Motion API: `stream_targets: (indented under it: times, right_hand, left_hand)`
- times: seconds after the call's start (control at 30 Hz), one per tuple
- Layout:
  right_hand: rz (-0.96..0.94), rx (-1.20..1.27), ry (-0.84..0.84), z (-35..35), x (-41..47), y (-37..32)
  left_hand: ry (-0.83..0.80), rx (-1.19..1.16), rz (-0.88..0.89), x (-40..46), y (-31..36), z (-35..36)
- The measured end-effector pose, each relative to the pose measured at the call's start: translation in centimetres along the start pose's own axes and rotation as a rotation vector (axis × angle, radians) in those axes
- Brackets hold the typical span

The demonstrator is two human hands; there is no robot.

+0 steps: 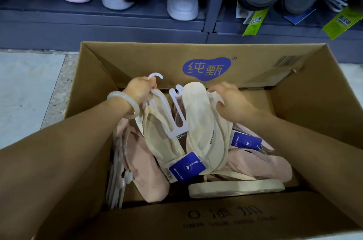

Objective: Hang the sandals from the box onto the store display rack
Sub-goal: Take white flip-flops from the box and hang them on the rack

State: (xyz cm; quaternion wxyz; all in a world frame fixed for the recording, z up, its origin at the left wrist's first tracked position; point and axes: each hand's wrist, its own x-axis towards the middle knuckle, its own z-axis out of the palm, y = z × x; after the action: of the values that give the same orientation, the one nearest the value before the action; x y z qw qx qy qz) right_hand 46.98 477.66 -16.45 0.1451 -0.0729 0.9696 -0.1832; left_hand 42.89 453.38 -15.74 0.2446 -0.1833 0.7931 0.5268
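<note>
Cardboard box [306, 90] fills lower frame w/ pink sandals [261, 163] at btm; mid-frame, left hand [140, 88] pinches a white hanger hook [155, 77]; right hand [228, 100] grips cream sandal [200, 115]; display rack [110, 23] across top.

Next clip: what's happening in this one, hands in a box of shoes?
A person is reaching with both hands into an open cardboard box of cream and pink flip-flop sandals. The left hand grips the hook of a white plastic hanger that carries a cream sandal. The right hand holds the toe end of another cream sandal. Both sandals are still inside the box, above the pink sandals; nothing has gone onto the display rack behind it yet.
</note>
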Motion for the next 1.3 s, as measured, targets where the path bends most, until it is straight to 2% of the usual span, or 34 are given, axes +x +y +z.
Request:
stream_targets:
  times: [0.07, 0.17, 0.23, 0.33, 0.47, 0.6, 0.77, 0.83, 0.97, 1.07, 1.13, 1.17, 1.2, 1.27, 1.3]
  right_hand:
    - [-0.283, -0.241, -0.163, 1.0, 0.0, -2.3]
    - [-0.434, -0.636, -0.348, 2.3, -0.4, -4.3]
    - [-0.488, -0.749, -0.364, 2.9, -0.5, -4.8]
    - [-0.547, -0.717, -0.285, 1.7, 0.1, -5.4]
    - [-0.43, -0.586, -0.345, -2.2, -0.1, -5.4]
    - [-0.182, -0.501, -0.442, -6.6, -0.6, -3.0]
    - [0.111, -0.7, -0.742, -8.3, -2.5, 3.9]
    - [0.158, -0.651, -0.782, -8.2, -3.1, 5.7]
    - [0.203, -0.709, -0.902, -7.2, -2.8, 5.7]
    - [0.239, -0.722, -1.087, -6.7, -2.9, 4.9]
    - [0.314, -0.584, -1.142, -6.5, -2.8, 4.7]
    - [0.369, -0.434, -1.099, -6.3, -2.7, 4.6]
    - [0.405, -0.265, -0.969, -5.7, -2.4, 4.4]
    - [0.405, -0.03, -0.576, -4.0, -1.6, 3.9]
    - [0.425, 0.069, -0.432, -2.7, -1.1, 3.6]
  left_hand:
    - [-0.023, 0.035, -0.001, -0.1, 0.1, 0.4]
    - [-0.038, 0.068, 0.025, -0.2, 0.3, 0.8]
    - [-0.032, 0.098, 0.036, -0.4, 0.3, 0.5]
    - [-0.012, 0.087, 0.017, -0.5, 0.3, -0.1]
    - [0.0, 0.066, -0.007, -0.5, 0.5, -0.2]
    - [-0.028, 0.08, -0.002, -0.6, 1.0, 1.0]
    - [-0.047, 0.114, 0.019, -1.1, 1.7, 2.2]
    - [-0.045, 0.111, 0.018, -1.2, 1.8, 2.2]
    - [-0.017, 0.123, 0.004, -1.2, 1.8, 1.8]
    - [0.006, 0.107, -0.001, -1.2, 1.8, 1.5]
    - [0.013, 0.087, -0.028, -1.2, 1.8, 1.4]
    - [0.011, 0.084, -0.039, -1.3, 1.8, 1.5]
    - [0.005, 0.094, -0.041, -1.4, 1.8, 1.6]
    - [-0.006, 0.14, -0.022, -1.5, 1.9, 2.1]
    - [-0.009, 0.16, -0.013, -1.5, 1.9, 2.3]
